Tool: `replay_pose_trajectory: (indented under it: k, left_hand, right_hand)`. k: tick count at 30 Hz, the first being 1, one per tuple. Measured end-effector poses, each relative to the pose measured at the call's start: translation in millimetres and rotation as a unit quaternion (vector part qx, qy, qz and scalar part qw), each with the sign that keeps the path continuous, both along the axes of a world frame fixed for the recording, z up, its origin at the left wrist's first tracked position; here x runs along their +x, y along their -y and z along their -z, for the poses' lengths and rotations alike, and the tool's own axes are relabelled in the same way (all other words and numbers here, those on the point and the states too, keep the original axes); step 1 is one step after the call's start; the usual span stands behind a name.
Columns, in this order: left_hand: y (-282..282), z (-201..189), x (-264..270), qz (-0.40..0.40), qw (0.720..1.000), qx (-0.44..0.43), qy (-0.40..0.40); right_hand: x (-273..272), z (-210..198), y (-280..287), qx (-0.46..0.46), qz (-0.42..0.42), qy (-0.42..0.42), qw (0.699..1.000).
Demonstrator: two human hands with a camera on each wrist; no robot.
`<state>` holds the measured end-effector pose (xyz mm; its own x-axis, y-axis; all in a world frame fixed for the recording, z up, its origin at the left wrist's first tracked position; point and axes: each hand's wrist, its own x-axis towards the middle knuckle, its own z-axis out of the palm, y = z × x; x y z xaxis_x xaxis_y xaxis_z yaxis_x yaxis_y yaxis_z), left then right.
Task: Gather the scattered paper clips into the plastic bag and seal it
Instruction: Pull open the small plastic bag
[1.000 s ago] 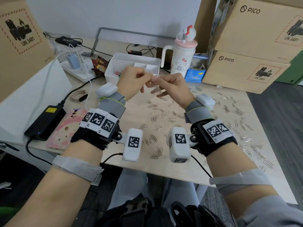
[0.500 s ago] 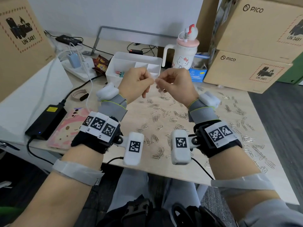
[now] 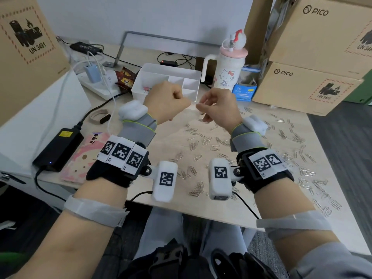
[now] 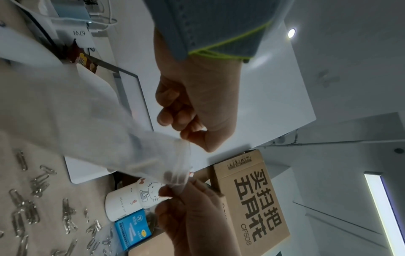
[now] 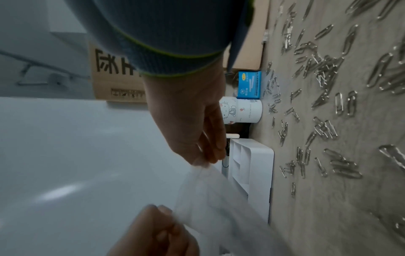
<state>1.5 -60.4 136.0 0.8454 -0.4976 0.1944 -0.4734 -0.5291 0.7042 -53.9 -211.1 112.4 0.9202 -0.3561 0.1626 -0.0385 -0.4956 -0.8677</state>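
Both hands are raised above the desk with a clear plastic bag [image 4: 122, 149] [image 5: 219, 195] stretched between them. My left hand [image 3: 169, 103] [image 4: 192, 121] pinches one side of the bag's top edge. My right hand [image 3: 217, 109] [image 5: 197, 131] pinches the other side between thumb and fingertips. In the head view the bag [image 3: 193, 106] shows only as a thin glint between the two hands. Many silver paper clips [image 3: 201, 137] [image 5: 324, 128] [image 4: 30, 207] lie scattered over the light wooden desk [image 3: 169, 137] below and to the right of the hands.
A white divided organizer tray [image 3: 167, 77] stands just behind the hands. Beside it are a Hello Kitty cup [image 3: 229, 65] and a blue box [image 3: 244, 90]. Cardboard boxes [image 3: 302, 85] flank the right; a power brick [image 3: 58, 148], phone [image 3: 84, 156] and power strip [image 3: 100, 85] lie left.
Both hands have risen slightly and drawn a little apart, the right hand's fingers curling in, with the bag's top edge pulled taut between them.
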Motion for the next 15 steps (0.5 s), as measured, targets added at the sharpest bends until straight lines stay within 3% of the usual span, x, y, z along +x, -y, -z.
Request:
replay_pose_trajectory:
  k: [5, 7, 9, 11, 15]
  left_hand:
    - [-0.9, -0.1, -0.3, -0.033, 0.997, 0.025, 0.058]
    - [-2.3, 7.0, 1.2, 0.009, 0.999, -0.001, 0.048]
    - [-3.9, 15.3, 1.7, 0.077, 0.993, 0.069, 0.051]
    - [-1.7, 26.3, 2.2, 0.092, 0.982, 0.149, 0.074]
    - [3.3, 36.5, 2.6, 0.069, 0.992, 0.079, 0.066]
  right_hand:
    - [3.9, 2.7, -1.2, 0.050, -0.003, -0.048, 0.998]
    - [4.8, 3.6, -4.1, 0.084, -0.006, -0.049, 0.995]
    - [4.7, 5.1, -5.4, 0.126, -0.009, -0.051, 0.991]
    - [4.0, 6.3, -7.2, 0.163, -0.028, -0.054, 0.985]
    - [2.8, 10.2, -8.2, 0.203, -0.049, -0.049, 0.977]
